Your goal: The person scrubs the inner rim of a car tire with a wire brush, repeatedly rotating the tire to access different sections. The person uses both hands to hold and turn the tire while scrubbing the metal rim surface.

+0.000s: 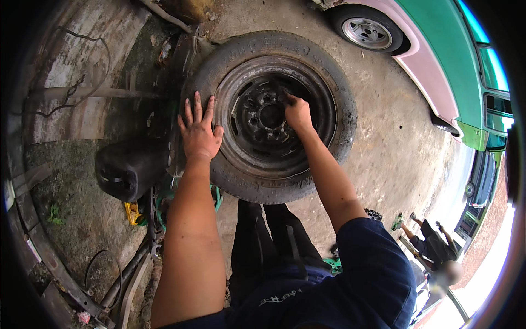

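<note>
Evidently unclenched, the left hand (pixel 201 134) lies with fingers spread on the dull rubber tire (pixel 263 189) before the legs (pixel 249 236), while the right hand (pixel 298 114) curls at the round, grimy steel rim (pixel 263 168), whether around anything I cannot tell. Work on the rim's inner face seems in hand; the next move calls for steady bracing. Beyond stretch gritty concrete (pixel 378 120) and a smooth green-and-pink vehicle (pixel 449 60).

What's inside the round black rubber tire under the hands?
A dark, grimy metal wheel with a round centre hole ringed by smaller holes. The right hand hides part of its face; the wheel's back is out of sight.
</note>
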Motion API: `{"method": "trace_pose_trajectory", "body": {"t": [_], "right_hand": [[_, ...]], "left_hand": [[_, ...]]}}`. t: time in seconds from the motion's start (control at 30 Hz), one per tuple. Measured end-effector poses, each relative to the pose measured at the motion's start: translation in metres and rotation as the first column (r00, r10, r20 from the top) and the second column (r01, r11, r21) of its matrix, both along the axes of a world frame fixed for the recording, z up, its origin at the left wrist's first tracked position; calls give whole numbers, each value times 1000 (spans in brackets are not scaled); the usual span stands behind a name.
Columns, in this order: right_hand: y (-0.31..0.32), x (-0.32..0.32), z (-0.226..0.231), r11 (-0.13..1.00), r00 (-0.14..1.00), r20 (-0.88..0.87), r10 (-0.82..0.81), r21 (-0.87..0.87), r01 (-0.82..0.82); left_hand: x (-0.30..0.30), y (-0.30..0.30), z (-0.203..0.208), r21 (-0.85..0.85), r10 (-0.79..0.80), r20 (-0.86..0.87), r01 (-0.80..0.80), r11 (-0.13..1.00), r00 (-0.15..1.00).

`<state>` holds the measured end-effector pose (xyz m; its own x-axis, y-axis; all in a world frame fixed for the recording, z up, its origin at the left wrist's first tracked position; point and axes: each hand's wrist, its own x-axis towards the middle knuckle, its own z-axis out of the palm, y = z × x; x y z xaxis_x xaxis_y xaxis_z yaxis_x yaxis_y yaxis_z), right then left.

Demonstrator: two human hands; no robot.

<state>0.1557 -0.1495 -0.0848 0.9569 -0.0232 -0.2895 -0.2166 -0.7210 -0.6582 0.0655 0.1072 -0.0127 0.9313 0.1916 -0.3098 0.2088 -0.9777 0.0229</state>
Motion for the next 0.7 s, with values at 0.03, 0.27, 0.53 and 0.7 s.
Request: {"method": "trace_pose_trajectory", "body": {"t": [0.03,0.27,0.53,0.7], "right_hand": [[0,-2,1,995,995,50,88,38,-90],[12,20,9,986,980,124,158,41,-164],[7,7,16,970,979,-119,168,-156,-186],[14,24,26,941,992,18,122,-319,-110]], "left_hand": [[0,0,1,0,-2,-6,2,1000,1000],[1,0,6,-52,2,-4,-2,999,1000],[2,2,8,-74,-12,-25,10,997,1000],[0,4,6,-98,-25,6,26,995,1000]]}}
